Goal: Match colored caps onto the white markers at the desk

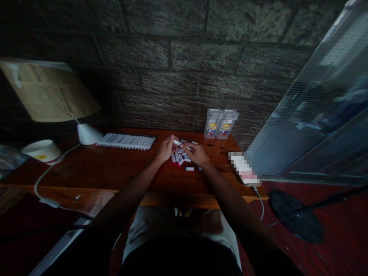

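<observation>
My left hand [166, 149] is closed around one end of a white marker [177, 142], above the middle of the wooden table. The fingers of my right hand [199, 154] are closed on the other end of the same marker. Beneath and between the hands lies a loose heap of short white markers or caps [177, 156], some with pink or red ends and others teal. One short white piece with a teal end [189, 168] lies apart, nearer the table's front edge. My fingers hide part of the heap.
A row of white markers [126, 140] lies side by side at the back left. Two clear plastic cases [219, 124] stand against the stone wall. A lamp [87, 134], a white cup [43, 151] and a cable are on the left; a blurred-out device [244, 168] with a cable lies right.
</observation>
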Action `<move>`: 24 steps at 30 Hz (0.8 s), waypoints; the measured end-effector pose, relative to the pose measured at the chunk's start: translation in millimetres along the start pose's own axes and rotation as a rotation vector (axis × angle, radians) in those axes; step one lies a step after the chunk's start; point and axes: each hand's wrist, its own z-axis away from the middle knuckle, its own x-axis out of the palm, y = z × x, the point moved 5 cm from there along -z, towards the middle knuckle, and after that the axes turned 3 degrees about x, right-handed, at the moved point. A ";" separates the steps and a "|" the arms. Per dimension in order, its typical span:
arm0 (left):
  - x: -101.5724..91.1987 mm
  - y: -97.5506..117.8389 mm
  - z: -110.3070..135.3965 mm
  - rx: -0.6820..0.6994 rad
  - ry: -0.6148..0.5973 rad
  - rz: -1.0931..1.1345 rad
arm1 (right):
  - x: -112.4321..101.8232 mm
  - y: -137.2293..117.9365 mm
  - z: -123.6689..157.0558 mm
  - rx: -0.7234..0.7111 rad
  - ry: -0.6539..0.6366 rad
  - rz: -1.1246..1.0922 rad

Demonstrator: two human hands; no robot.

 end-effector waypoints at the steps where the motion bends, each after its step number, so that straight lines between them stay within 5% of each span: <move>1: 0.3 1.3 0.4 -0.009 0.006 0.015 | -0.7 0.0 -0.3 0.015 0.006 0.011; 9: -8.1 0.7 2.6 -0.158 0.151 0.087 | -5.3 5.5 -3.9 0.133 0.066 0.096; 18: -7.9 3.6 2.3 -0.091 0.129 0.040 | -9.9 9.3 -2.7 0.256 0.178 -0.016; 24: -5.4 3.2 2.0 -0.034 0.088 -0.018 | 0.0 13.6 -3.5 0.202 0.086 -0.077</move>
